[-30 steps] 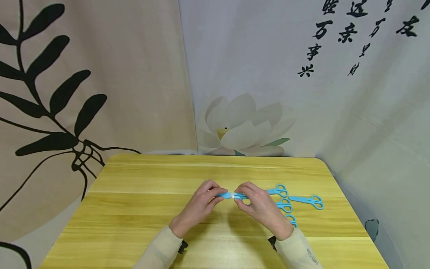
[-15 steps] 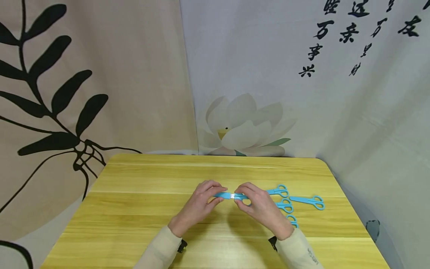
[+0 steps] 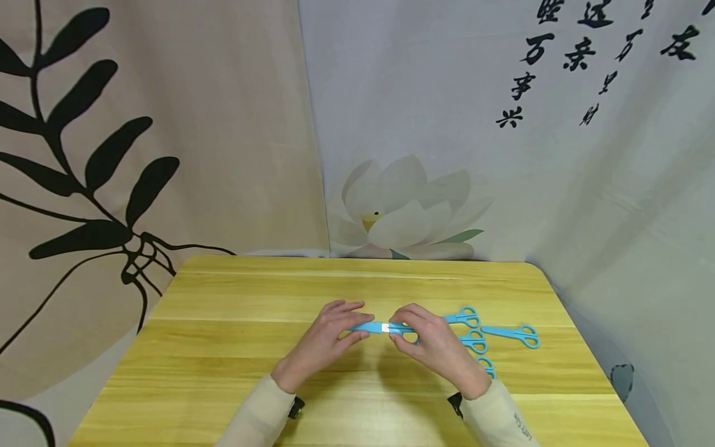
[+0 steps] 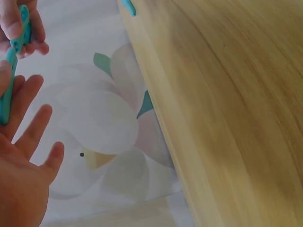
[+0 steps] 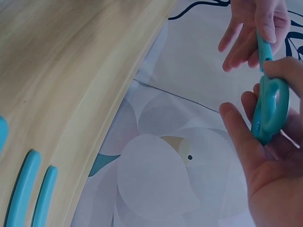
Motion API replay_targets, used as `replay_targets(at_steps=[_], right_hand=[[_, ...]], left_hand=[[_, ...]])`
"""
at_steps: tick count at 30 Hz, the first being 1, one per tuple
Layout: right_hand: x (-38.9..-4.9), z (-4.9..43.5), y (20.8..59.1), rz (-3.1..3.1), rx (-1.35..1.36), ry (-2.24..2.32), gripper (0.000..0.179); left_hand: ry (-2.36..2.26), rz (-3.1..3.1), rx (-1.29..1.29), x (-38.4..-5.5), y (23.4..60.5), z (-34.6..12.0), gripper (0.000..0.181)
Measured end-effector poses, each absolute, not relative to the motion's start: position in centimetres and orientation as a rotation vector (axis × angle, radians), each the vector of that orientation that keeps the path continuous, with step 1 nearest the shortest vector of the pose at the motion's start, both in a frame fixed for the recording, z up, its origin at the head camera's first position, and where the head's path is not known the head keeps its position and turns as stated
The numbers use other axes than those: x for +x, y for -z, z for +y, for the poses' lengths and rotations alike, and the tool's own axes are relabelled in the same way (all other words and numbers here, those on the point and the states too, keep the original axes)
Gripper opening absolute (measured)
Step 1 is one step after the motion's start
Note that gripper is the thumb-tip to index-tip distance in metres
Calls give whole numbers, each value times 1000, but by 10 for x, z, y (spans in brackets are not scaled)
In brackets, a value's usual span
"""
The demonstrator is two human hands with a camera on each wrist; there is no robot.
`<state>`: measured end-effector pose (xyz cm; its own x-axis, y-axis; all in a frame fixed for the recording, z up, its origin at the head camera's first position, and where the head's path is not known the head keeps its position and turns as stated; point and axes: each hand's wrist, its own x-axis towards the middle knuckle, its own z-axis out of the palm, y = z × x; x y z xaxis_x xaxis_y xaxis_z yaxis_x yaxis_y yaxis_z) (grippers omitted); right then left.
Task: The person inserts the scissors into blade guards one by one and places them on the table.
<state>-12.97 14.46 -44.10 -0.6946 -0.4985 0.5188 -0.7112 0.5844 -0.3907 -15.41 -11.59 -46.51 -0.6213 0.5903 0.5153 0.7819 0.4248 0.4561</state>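
Observation:
A pair of blue scissors (image 3: pixel 409 327) is held level above the table, a blue blade cover (image 3: pixel 365 326) over its blades and a pale strip showing between cover and handles. My right hand (image 3: pixel 430 338) grips the handles; in the right wrist view the thumb lies over the handle loops (image 5: pixel 274 106). At the cover's other end, my left hand (image 3: pixel 324 335) pinches it between thumb and index finger. Its other fingers are spread, as the left wrist view shows of the left hand (image 4: pixel 23 156). Part of the cover (image 4: pixel 8 90) is hidden behind the left thumb there.
Several more blue scissors lie right of my right hand, one pair (image 3: pixel 514 334) farthest right, another pair (image 3: pixel 465 316) behind and others partly hidden by the hand. The wooden table (image 3: pixel 223 347) has its far edge against a printed curtain (image 3: pixel 424 124).
My left hand has slid slightly left along the blade cover and its fingers have spread, so more of the cover shows. The right hand has stayed nearly still on the handles.

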Motion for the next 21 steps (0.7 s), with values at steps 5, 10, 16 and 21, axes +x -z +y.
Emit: replay_targets(at_steps=[5, 10, 16, 21], right_hand=[[-129, 144, 441, -2449, 993, -832, 21], [-130, 143, 441, -2433, 998, -833, 22], [-130, 141, 441, -2423, 990, -829, 21], [-129, 141, 441, -2416, 989, -816, 22]], left_hand=[[976, -2374, -1224, -153, 463, -116, 24], [988, -2384, -1231, -153, 462, -117, 23], [982, -2383, -1228, -153, 462, -116, 23], [982, -2390, -1227, -153, 462, -115, 23]])
